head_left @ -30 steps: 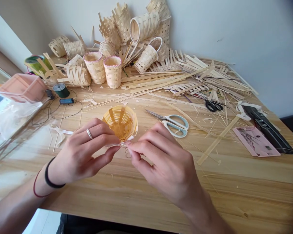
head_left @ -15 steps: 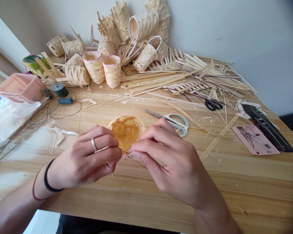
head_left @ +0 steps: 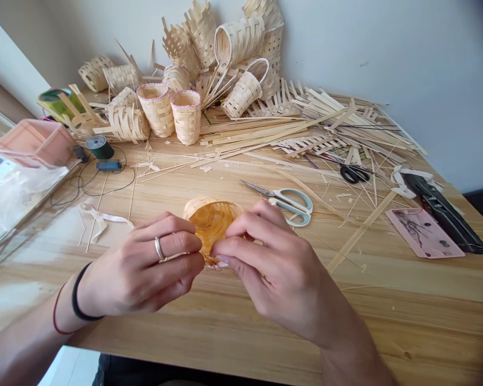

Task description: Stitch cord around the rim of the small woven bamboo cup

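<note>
A small woven basket [head_left: 213, 217], its inside glowing amber, is held between my hands over the table with its mouth tilted toward me. My left hand [head_left: 156, 262], with a ring on one finger, is closed on the basket's left near rim. At the near edge my right hand [head_left: 269, 257] pinches with thumb and forefinger, right by a thin dark thread [head_left: 211, 261]. Whether those fingertips grip the thread, the rim or both is hard to make out. Beyond my right hand lie pale-handled scissors [head_left: 292, 201], blades apart.
Woven baskets [head_left: 185, 115] and loose wood strips [head_left: 261, 134] crowd the table's back. On the left are a green thread spool [head_left: 99, 145] and a pink bin [head_left: 36, 142]. Black scissors [head_left: 354, 172], a pink card [head_left: 421, 233] and a black tool [head_left: 446, 214] lie right.
The basket has tipped between my hands, so its far outer wall now shows more. Both hands have moved slightly down and stay closed at the near rim.
</note>
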`<state>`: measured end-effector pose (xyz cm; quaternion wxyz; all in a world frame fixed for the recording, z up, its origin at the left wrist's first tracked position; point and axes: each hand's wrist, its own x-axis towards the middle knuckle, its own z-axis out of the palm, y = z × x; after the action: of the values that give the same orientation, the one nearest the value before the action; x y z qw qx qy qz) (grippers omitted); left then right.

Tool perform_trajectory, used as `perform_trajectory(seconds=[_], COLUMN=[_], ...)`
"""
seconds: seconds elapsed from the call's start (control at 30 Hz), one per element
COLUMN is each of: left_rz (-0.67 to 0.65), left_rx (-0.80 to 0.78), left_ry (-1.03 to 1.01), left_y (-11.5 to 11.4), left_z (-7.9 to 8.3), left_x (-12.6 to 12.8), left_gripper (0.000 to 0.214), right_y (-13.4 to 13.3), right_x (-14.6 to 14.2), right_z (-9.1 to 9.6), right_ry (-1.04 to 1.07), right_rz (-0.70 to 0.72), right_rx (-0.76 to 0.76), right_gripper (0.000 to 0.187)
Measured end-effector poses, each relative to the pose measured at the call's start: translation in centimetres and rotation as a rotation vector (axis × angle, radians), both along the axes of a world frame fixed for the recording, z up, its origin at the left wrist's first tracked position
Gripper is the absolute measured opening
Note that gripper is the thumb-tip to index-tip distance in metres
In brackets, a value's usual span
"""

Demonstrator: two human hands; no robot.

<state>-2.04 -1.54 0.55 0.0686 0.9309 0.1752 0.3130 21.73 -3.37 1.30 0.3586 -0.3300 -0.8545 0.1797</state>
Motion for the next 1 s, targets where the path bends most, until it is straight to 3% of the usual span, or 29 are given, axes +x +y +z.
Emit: perform_trajectory(seconds=[1.0], left_rz=[-0.059], left_rx=[-0.038], left_ry=[-0.001], left_y=[-0.03], left_z=[0.02], left_x=[-0.11], left_gripper=[0.019], right_y=[-0.14], right_x=[0.07], right_z=[0.0], right_ry=[-0.015], right_rz=[0.025], right_rx=[-0.029], right_gripper=[0.026])
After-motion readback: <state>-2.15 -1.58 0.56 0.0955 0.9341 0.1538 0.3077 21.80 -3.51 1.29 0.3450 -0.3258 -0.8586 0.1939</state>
